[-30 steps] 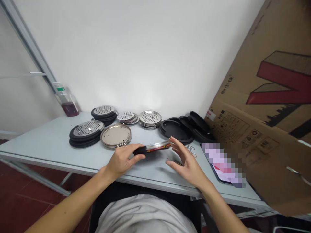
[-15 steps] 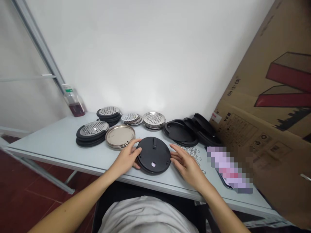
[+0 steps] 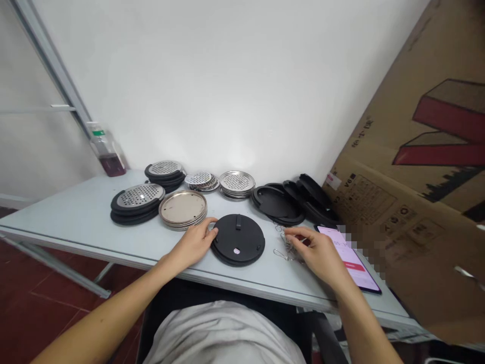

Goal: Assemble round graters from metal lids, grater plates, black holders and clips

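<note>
A black round disc (image 3: pixel 242 240) lies near the table's front edge, with a raised tab at its back and a small hole towards the front. My left hand (image 3: pixel 197 240) holds its left rim, thumb on top and the lower fingers partly hidden. To the right, my right hand (image 3: pixel 314 250) pinches among several thin metal wire loops (image 3: pixel 281 254), fingertips together on one; the hand covers part of the pile. Left of the disc sits a stack of plain metal discs (image 3: pixel 183 207).
Black rings topped with perforated plates (image 3: pixel 140 196) stand at the left. Perforated metal discs (image 3: pixel 237 182) and black round shells (image 3: pixel 278 202) line the wall side. A lit phone (image 3: pixel 359 268) lies right, before a large cardboard box (image 3: pixel 401 192). A bottle (image 3: pixel 109 159) stands at the back left.
My right hand has left the disc's right edge and moved right, to the wire loops, where its fingers have closed. My left hand stays at the disc. The view has shifted slightly.
</note>
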### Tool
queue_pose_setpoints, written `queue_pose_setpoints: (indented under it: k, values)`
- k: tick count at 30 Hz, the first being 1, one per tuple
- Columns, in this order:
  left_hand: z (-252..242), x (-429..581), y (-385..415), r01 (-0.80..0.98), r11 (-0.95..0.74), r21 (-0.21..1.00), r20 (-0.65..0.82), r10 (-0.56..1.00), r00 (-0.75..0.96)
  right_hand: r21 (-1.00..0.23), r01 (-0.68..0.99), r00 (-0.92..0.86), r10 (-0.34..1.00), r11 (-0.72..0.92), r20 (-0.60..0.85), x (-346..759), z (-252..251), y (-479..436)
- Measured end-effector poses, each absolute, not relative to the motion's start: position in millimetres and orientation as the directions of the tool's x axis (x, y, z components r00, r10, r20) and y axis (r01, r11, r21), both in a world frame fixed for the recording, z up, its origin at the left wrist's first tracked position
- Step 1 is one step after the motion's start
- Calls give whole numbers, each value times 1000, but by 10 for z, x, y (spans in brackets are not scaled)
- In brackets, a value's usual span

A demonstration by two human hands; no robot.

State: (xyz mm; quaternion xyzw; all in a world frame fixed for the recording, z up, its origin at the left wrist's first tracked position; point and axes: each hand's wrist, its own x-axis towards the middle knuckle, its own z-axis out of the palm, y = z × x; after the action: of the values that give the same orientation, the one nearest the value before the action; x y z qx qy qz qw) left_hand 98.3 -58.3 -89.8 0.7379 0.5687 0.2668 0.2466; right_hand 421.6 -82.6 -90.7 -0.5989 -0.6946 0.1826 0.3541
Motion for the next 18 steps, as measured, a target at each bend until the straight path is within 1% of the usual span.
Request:
queue_pose_setpoints:
  k: [3, 7, 9, 11, 13, 14, 16, 18]
  values:
    - [-892, 967, -579, 718, -222, 660, 96, 973, 212, -669, 722, -91, 983, 176, 160, 4356, -829, -886]
    - [-855, 973, -611, 760, -238, 605, 111, 970, 216, -621, 772, -79, 990, 136, 119, 4509, -796, -971]
    - [-831, 1008, -647, 787, -280, 550, 189, 959, 210, -590, 799, -84, 993, 119, 86, 4568, -786, -1017]
    - [-798, 1082, -693, 805, -370, 464, 339, 913, 225, -552, 825, -107, 993, 116, 49, 4596, -769, -1061]
    - [-752, 1205, -740, 790, -493, 363, 481, 826, 295, -515, 848, -130, 991, 121, 20, 4592, -747, -1097]
    - [-724, 1285, -759, 768, -558, 315, 518, 779, 353, -500, 857, -138, 990, 124, 10, 4581, -737, -1109]
    - [-665, 1481, -779, 706, -668, 235, 510, 703, 495, -477, 869, -154, 988, 134, -2, 4552, -724, -1123]
    - [-615, 1704, -763, 645, -744, 175, 435, 646, 627, -457, 878, -158, 987, 139, -4, 4522, -721, -1123]
